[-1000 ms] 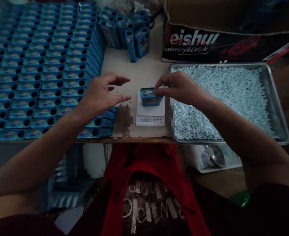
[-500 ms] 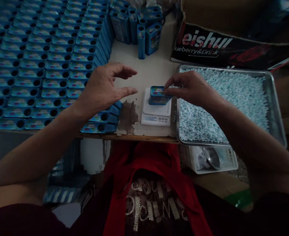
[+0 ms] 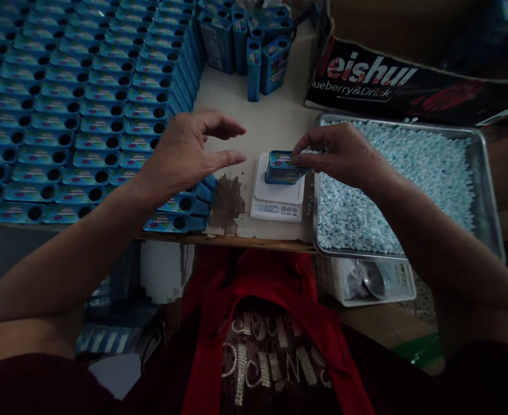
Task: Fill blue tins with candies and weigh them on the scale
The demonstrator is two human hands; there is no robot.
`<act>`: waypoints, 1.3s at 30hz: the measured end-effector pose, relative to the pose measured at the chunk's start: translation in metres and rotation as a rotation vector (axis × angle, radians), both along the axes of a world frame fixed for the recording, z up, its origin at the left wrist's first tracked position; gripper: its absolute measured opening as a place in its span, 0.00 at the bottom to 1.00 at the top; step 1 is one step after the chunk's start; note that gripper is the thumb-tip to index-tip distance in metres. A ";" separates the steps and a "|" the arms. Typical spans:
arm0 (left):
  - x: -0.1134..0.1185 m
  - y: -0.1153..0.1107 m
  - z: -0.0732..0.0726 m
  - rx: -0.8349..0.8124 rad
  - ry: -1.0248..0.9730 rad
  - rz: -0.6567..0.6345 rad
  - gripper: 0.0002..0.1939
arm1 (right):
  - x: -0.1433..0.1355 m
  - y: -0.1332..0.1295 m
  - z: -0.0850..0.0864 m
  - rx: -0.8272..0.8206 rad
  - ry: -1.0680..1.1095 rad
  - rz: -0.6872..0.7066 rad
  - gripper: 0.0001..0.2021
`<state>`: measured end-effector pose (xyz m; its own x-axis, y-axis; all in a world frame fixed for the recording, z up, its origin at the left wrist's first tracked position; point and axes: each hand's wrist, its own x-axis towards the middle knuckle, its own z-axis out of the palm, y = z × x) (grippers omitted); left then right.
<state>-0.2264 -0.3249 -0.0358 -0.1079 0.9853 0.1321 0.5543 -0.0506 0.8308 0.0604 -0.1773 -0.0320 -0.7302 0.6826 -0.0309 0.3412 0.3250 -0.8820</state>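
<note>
A small blue box (image 3: pixel 282 172) is set upright on the platform of a white scale (image 3: pixel 275 199), whose display (image 3: pixel 266 208) seems to be lit with the digits 1502, any decimal point being unclear. The right hand (image 3: pixel 340 147) is held at the box's right end, its thumb and fingers curled and brought close together; whether the box or some pellets are gripped cannot be told. The left hand (image 3: pixel 189 147) is held open in the air, left of the scale, its thumb and fingers parted with nothing between them. To the right, a metal tray (image 3: pixel 489 190) is spread with pale pellets (image 3: pixel 353 213), over which the right forearm is stretched. To the left, the table is covered by packed rows of blue boxes (image 3: pixel 64 138), their round holes turned upward. Behind the scale, loose blue boxes (image 3: pixel 275 69) are clustered near a black printed carton (image 3: pixel 366 80).
</note>
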 end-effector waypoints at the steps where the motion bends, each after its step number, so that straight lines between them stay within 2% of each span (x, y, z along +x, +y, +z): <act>1: 0.000 0.001 -0.001 0.001 -0.004 -0.005 0.30 | 0.000 0.000 0.000 0.012 -0.008 0.007 0.10; 4: -0.001 0.003 -0.003 0.003 -0.011 -0.012 0.30 | -0.001 0.002 -0.002 0.038 -0.013 -0.003 0.14; 7: 0.000 0.003 -0.002 0.002 -0.015 -0.016 0.28 | 0.000 0.004 -0.003 -0.012 0.018 -0.034 0.16; 13: 0.003 0.003 0.003 -0.061 -0.006 0.011 0.31 | 0.010 0.005 0.003 -0.395 0.175 -0.135 0.16; 15: 0.005 0.005 0.002 -0.077 -0.014 0.016 0.31 | 0.011 0.001 0.008 -0.455 0.204 -0.117 0.14; 21: 0.010 0.016 -0.006 -0.055 -0.062 -0.035 0.33 | 0.006 -0.011 0.012 -0.379 0.134 -0.101 0.13; 26: 0.015 0.018 -0.004 -0.061 -0.033 -0.059 0.28 | 0.003 -0.004 0.004 -0.267 0.089 -0.069 0.13; 31: 0.014 0.018 -0.005 -0.068 -0.004 -0.063 0.24 | 0.001 -0.005 0.009 -0.271 0.109 -0.069 0.13; 39: 0.024 0.029 -0.008 -0.069 -0.015 -0.124 0.28 | -0.002 -0.007 0.009 -0.177 0.034 -0.052 0.08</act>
<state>-0.2028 -0.2961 -0.0442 0.0138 0.9979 0.0629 0.5351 -0.0605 0.8426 0.0581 -0.1841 -0.0228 -0.6964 0.7058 -0.1297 0.3223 0.1461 -0.9353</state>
